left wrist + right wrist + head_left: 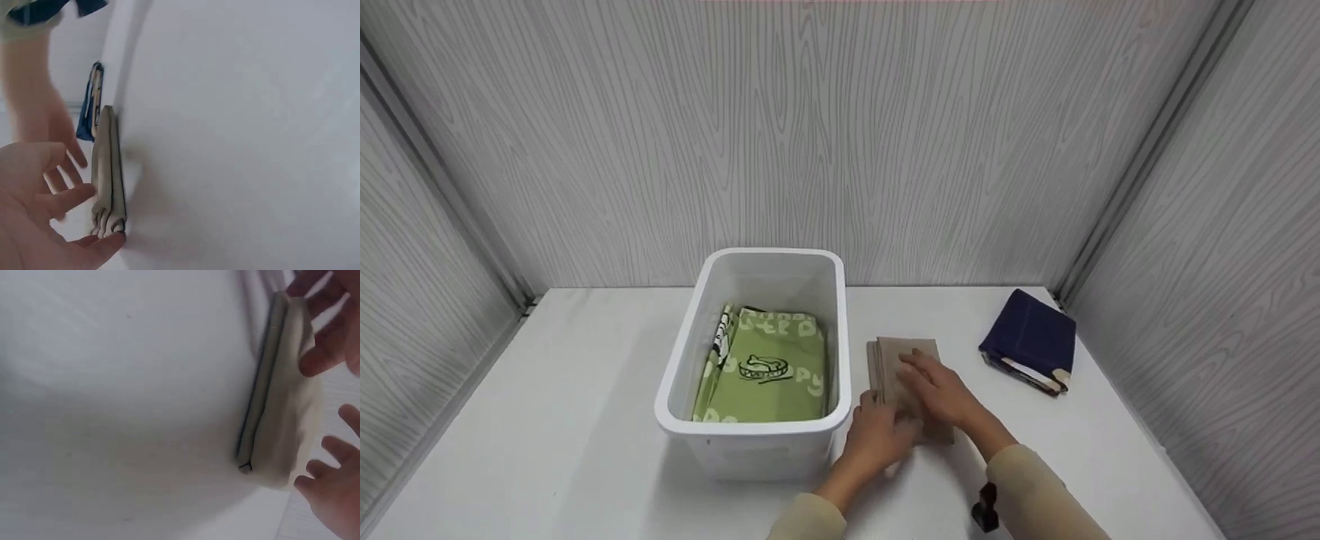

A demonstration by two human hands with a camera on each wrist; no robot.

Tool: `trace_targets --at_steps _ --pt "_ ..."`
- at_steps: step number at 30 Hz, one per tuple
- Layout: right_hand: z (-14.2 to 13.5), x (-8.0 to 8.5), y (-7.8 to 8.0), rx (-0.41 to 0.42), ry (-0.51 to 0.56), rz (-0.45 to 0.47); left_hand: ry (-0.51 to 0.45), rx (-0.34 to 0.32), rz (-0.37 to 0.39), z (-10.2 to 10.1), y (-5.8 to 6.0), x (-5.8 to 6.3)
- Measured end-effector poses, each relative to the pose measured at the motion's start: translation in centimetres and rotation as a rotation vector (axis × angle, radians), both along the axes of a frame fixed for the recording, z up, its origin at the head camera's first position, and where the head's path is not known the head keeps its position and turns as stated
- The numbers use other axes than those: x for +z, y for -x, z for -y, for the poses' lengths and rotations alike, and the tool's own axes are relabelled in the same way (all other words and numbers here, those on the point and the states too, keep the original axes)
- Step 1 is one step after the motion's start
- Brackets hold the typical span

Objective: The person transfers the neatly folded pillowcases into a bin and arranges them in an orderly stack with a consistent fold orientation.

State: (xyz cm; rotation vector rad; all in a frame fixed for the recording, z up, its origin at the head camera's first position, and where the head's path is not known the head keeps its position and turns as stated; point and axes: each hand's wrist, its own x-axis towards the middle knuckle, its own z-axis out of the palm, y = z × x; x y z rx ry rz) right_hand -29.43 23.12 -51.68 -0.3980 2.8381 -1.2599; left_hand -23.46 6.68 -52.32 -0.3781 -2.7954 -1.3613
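A folded beige cloth (911, 349) lies lengthwise on the white table, its stacked layers visible edge-on in the left wrist view. At its near left corner my left hand (879, 436) touches it; the thumb reaches the bottom edge and the forefinger lies against the upper face in the left wrist view. Over the right side of the cloth is my right hand (941, 386), fingers extended and spread. In the right wrist view, the right hand (337, 486) has its fingertips close beside the cloth (281, 405), while the left hand (337, 326) is at its other end.
Left of the cloth stands a white plastic bin (690, 429) with folded green printed fabric (780, 337) inside. A folded navy cloth (1031, 334) lies at the back right of the table (585, 420). Grey wood-grain panels (780, 135) enclose the back and sides.
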Motion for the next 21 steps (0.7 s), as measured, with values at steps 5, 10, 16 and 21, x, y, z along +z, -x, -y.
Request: trace_targets --at_steps 5,10,16,21 --pt "-1.9 0.4 -1.2 -0.185 0.335 0.086 -0.4 0.134 0.107 0.6 1.2 0.0" --pt "-3.7 0.5 -3.0 -0.328 0.663 0.362 -0.568 0.312 0.23 0.8 1.9 -0.1" --pt "-4.8 0.2 -3.9 -0.398 0.863 0.526 -0.756 0.351 0.366 0.7 2.0 -0.4" --pt "-5.2 0.0 -3.9 -0.407 0.958 0.577 -0.84 0.295 0.473 0.8 2.2 -0.1"
